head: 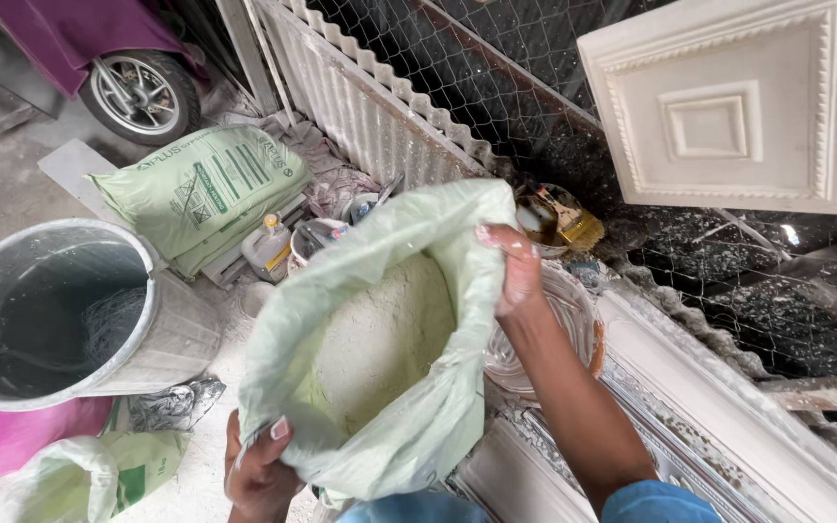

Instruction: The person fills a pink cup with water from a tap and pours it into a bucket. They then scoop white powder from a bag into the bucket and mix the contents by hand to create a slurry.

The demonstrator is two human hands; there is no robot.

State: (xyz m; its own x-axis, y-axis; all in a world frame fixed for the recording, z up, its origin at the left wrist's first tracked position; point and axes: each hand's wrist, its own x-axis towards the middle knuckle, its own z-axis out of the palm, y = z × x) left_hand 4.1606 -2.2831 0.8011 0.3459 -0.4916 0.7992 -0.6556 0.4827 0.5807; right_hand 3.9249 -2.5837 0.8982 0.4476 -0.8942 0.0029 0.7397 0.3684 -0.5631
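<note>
1. The left hand [259,470] is closed on the near edge of a big pale green bag [380,329]. Its fingers pinch the bag's rim.
2. The right hand [515,271] is closed on the far edge of the same bag and pulls the top wide open.
3. The bag sits between the two hands. Inside it is pale powder [385,339], just below the right hand.
4. To the left of the left hand stands a grey bucket [162,334]. It is tilted, with dark water and thin strings inside.
5. Under the bucket is something pink [12,441], and beside that a crumpled green bag [99,475] lies on the floor, near the left hand.
6. Far past the bucket, a full green sack [201,189] lies flat, with a small bottle [265,247] just beside it.
7. Past the right hand is a brush [564,223] by the wire fence [535,87].
8. Above and to the right of the right hand is a white square panel [728,107] with carved edges.
9. A wheel [142,92] shows far away at the top.
</note>
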